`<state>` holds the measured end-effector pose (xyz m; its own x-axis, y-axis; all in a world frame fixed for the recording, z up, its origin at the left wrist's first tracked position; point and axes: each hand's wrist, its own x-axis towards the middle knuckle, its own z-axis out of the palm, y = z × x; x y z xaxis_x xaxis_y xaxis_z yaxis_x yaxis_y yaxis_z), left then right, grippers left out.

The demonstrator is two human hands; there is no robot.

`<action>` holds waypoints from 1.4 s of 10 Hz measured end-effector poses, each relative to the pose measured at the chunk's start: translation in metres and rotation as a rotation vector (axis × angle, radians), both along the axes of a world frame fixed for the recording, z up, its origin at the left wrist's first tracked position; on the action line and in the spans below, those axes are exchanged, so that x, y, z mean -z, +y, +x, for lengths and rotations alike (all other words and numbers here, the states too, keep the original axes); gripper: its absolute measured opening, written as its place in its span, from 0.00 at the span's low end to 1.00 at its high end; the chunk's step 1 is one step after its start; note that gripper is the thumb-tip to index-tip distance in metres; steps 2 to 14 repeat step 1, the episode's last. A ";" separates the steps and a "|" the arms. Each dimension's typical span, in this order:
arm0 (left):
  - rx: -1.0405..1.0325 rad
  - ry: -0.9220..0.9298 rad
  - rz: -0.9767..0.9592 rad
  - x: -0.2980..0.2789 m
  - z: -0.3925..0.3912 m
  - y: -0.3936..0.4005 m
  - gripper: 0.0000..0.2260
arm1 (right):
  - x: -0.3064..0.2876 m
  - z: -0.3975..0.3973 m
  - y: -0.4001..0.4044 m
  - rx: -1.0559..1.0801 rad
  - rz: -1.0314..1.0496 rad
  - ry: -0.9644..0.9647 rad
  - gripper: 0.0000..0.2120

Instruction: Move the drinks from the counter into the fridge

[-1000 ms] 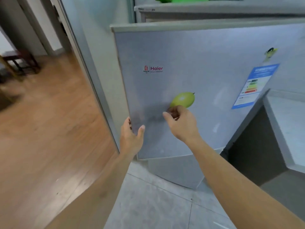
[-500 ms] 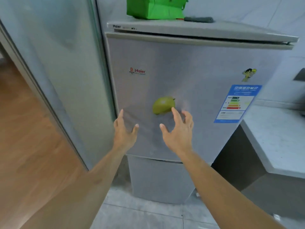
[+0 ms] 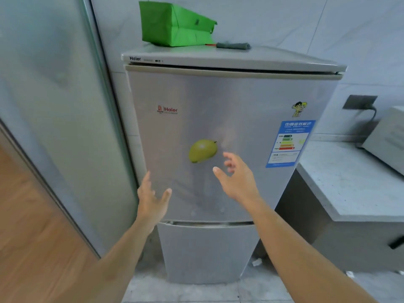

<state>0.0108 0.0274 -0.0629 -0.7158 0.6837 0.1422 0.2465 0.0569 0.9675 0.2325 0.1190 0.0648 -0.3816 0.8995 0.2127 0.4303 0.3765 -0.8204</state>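
Before a small silver Haier fridge [image 3: 218, 101], a person's two bare hands hang in the air with both doors closed. Left hand [image 3: 152, 200], fingers straight and loosely spread, holds nothing and sits near the lower left corner of the upper door; whether it touches the metal cannot be told. Right hand [image 3: 237, 178], also spread wide and empty (its fingertips blurred), hovers just below and to the right of a green mango-shaped magnet [image 3: 202, 150] stuck to the middle of the upper door.

An energy-rating label [image 3: 289, 144] in blue is pasted on the door's right side, with a small cartoon sticker [image 3: 299, 109] above it. On top of the fridge sit a folded green bag [image 3: 175, 24] and, just beside it to the right, a dark grey cloth [image 3: 233, 45]. To the right of the fridge stands a pale speckled tabletop [image 3: 345, 182], carrying a grey appliance [image 3: 387, 138] at the frame's edge, below a dark wall socket [image 3: 359, 102]. No drinks can be seen on the visible part of the tabletop. A tall grey panel [image 3: 54, 106] stands at left, beside wooden flooring [image 3: 32, 237].
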 end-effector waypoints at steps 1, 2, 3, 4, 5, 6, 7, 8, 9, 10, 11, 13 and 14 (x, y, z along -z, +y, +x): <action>-0.078 -0.044 -0.192 0.064 0.014 -0.070 0.36 | -0.023 0.046 -0.003 -0.084 -0.149 0.223 0.05; -0.078 -0.044 -0.192 0.064 0.014 -0.070 0.36 | -0.023 0.046 -0.003 -0.084 -0.149 0.223 0.05; -0.078 -0.044 -0.192 0.064 0.014 -0.070 0.36 | -0.023 0.046 -0.003 -0.084 -0.149 0.223 0.05; -0.078 -0.044 -0.192 0.064 0.014 -0.070 0.36 | -0.023 0.046 -0.003 -0.084 -0.149 0.223 0.05; -0.078 -0.044 -0.192 0.064 0.014 -0.070 0.36 | -0.023 0.046 -0.003 -0.084 -0.149 0.223 0.05; -0.078 -0.044 -0.192 0.064 0.014 -0.070 0.36 | -0.023 0.046 -0.003 -0.084 -0.149 0.223 0.05; -0.078 -0.044 -0.192 0.064 0.014 -0.070 0.36 | -0.023 0.046 -0.003 -0.084 -0.149 0.223 0.05; -0.078 -0.044 -0.192 0.064 0.014 -0.070 0.36 | -0.023 0.046 -0.003 -0.084 -0.149 0.223 0.05; -0.078 -0.044 -0.192 0.064 0.014 -0.070 0.36 | -0.023 0.046 -0.003 -0.084 -0.149 0.223 0.05; -0.078 -0.044 -0.192 0.064 0.014 -0.070 0.36 | -0.023 0.046 -0.003 -0.084 -0.149 0.223 0.05; -0.078 -0.044 -0.192 0.064 0.014 -0.070 0.36 | -0.023 0.046 -0.003 -0.084 -0.149 0.223 0.05; -0.078 -0.044 -0.192 0.064 0.014 -0.070 0.36 | -0.023 0.046 -0.003 -0.084 -0.149 0.223 0.05; -0.078 -0.044 -0.192 0.064 0.014 -0.070 0.36 | -0.023 0.046 -0.003 -0.084 -0.149 0.223 0.05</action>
